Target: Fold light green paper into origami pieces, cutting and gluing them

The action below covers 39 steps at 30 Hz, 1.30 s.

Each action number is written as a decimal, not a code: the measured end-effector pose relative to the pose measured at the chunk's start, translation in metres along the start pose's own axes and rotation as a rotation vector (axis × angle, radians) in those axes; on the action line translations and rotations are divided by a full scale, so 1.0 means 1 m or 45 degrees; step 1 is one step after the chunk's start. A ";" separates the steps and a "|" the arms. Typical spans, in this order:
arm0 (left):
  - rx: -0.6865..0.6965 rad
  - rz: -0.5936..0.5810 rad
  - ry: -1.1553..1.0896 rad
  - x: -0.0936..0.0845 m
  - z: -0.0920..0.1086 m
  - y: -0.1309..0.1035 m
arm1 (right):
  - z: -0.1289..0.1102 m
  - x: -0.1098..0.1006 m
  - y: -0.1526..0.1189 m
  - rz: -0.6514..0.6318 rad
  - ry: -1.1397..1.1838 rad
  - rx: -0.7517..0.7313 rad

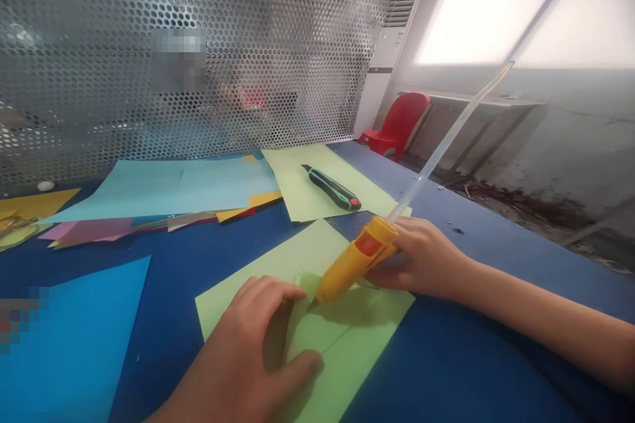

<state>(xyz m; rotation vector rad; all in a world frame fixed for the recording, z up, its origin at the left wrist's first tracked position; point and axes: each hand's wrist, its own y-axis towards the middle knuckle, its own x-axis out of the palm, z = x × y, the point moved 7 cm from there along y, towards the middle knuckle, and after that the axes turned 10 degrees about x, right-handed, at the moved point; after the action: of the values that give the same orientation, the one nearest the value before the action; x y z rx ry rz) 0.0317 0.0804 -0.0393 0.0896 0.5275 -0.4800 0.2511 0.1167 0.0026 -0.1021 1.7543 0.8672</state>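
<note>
My right hand [419,258] is wrapped round a yellow glue gun [350,261], whose nozzle points down and left at a light green sheet [367,344]. A long clear glue stick [436,152] sticks out of the gun's back end. On the sheet's left part rests my left hand [262,337], thumb and fingers apart, beside a folded green paper piece [302,327] near the nozzle. The nozzle's tip is just right of my left fingertips. Whether glue is coming out cannot be made out.
Behind lies a green cutter [333,188] on another pale green sheet [282,178]. Light blue paper [188,185] covers coloured sheets to the left; a bright blue sheet [89,337] lies nearer. A perforated metal screen [198,112] borders the blue table [461,350]. A red chair [404,122] stands beyond.
</note>
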 end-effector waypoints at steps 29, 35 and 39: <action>-0.047 0.037 0.005 -0.001 -0.002 -0.001 | 0.005 0.003 -0.009 0.023 -0.108 -0.072; -0.033 0.037 0.003 -0.001 -0.001 -0.001 | 0.015 0.006 -0.022 -0.025 -0.114 -0.100; -0.026 0.037 -0.009 -0.001 -0.002 -0.001 | 0.021 0.010 -0.027 -0.063 -0.123 -0.081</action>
<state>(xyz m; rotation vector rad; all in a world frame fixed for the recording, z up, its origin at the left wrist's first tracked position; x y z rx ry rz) 0.0298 0.0801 -0.0406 0.0762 0.5236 -0.4464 0.2773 0.1129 -0.0219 -0.1430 1.6286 0.8779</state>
